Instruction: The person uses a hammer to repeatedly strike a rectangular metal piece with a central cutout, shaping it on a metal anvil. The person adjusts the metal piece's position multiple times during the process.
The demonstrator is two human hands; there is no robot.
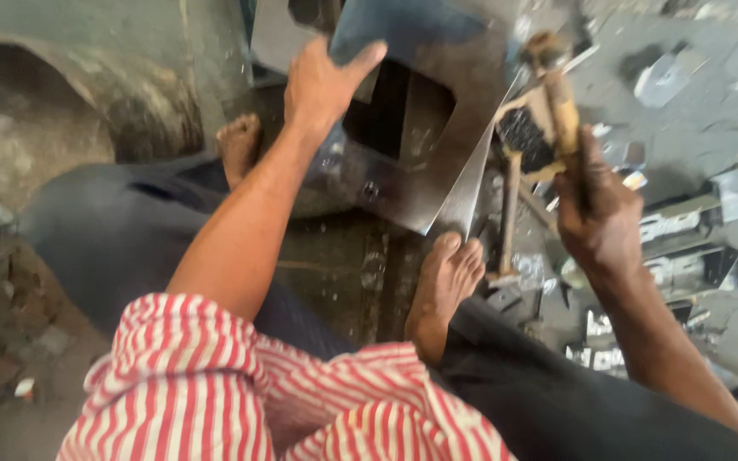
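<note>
The metal sheet (437,102), a bright steel plate with a square hole cut through its middle, lay tilted on the workshop floor (711,111) in front of me, one corner pointing down toward my right foot (446,282). My left hand (322,85) pressed flat on the sheet's upper left part, fingers spread and thumb out, gripping nothing, only pinning it down. My right hand (595,218) was closed tight around the worn wooden handle (561,107) of a hand-operated cutting tool whose dark metal frame (518,145) stood just beside the sheet's right edge. By my reading, I was in the middle of lining up the plate against the tool, handle raised. A next stroke would have called for a steady hold on the sheet and toes kept away from that sharp corner. My left foot (239,145) rested near the sheet's left side. Shiny offcuts (685,248) littered the floor to my right, well apart from the plate.
</note>
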